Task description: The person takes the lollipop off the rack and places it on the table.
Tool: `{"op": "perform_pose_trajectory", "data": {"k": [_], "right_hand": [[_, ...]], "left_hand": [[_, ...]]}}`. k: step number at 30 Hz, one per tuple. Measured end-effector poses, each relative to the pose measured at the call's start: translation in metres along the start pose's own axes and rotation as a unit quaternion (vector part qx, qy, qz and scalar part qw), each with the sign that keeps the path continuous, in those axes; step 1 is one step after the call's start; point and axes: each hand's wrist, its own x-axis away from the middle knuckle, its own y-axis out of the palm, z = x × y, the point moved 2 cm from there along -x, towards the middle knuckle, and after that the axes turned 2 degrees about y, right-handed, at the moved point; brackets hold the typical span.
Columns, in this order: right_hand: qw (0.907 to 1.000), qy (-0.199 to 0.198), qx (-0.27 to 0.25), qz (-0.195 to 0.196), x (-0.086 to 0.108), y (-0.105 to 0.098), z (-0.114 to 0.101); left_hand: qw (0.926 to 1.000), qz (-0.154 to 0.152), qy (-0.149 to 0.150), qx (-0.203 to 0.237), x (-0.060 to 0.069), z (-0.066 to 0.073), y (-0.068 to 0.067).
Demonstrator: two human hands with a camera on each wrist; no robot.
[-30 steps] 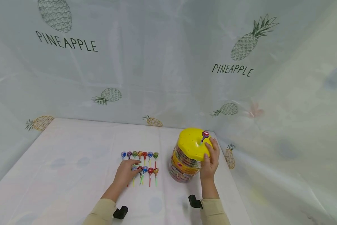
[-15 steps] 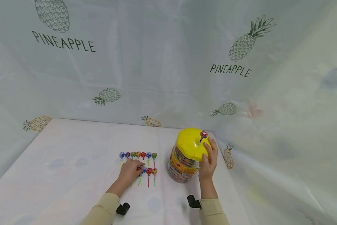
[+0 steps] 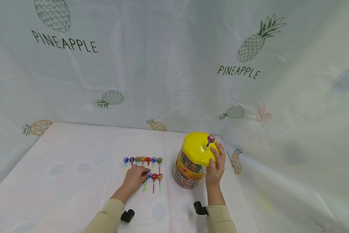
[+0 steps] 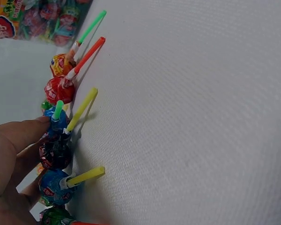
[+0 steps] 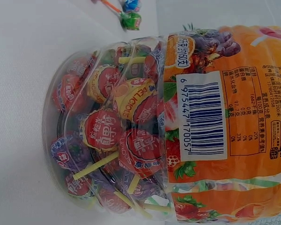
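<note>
My left hand [image 3: 134, 176] is over the front row of lollipops. Thumb and finger pinch a blue lollipop [image 4: 57, 118] with a green stick, close against a dark-wrapped lollipop [image 4: 55, 152]. Another blue lollipop [image 4: 55, 187], with a yellow stick, lies by the other fingers. At the right, my right hand [image 3: 216, 166] grips the yellow lid [image 3: 196, 150] of a clear lollipop jar [image 3: 189, 173]. One lollipop [image 3: 211, 139] stands upright in the lid. Many wrapped lollipops show through the jar wall in the right wrist view; the right hand is out of that view.
A back row of lollipops, among them a green one [image 3: 159, 160], lies behind the left hand. Red [image 3: 154, 177] and yellow-orange [image 3: 159, 177] lollipops end the front row. A pineapple-print sheet [image 3: 174, 64] rises behind the white table [image 3: 84, 145].
My left hand has moved a little to the right along the front row and its thumb and finger have closed on a lollipop. The right hand stays on the jar lid.
</note>
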Motion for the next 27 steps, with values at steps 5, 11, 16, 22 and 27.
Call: {"op": "perform_pose_trajectory", "data": {"k": [5, 11, 16, 22, 27], "right_hand": [[1.0000, -0.001, 0.000, 0.000, -0.0002, 0.0002, -0.0002], [1.0000, 0.001, -0.001, -0.002, 0.0000, 0.0002, -0.0005], [1.0000, -0.001, 0.001, -0.001, 0.0001, 0.0003, -0.0004], [1.0000, -0.001, 0.002, 0.000, 0.0001, 0.0005, -0.0003], [1.0000, 0.000, 0.009, 0.002, -0.0003, 0.0004, -0.0014]], "left_hand": [[1.0000, 0.000, -0.005, 0.009, -0.0005, -0.0003, 0.0004], [0.9997, 0.007, -0.022, 0.007, -0.0004, 0.0013, 0.0001], [0.9996, 0.012, -0.026, 0.001, 0.0005, 0.0032, -0.0006], [0.9996, 0.015, -0.025, 0.007, 0.0007, 0.0010, -0.0019], [0.9990, 0.017, -0.038, 0.016, 0.0011, -0.0047, -0.0059]]}}
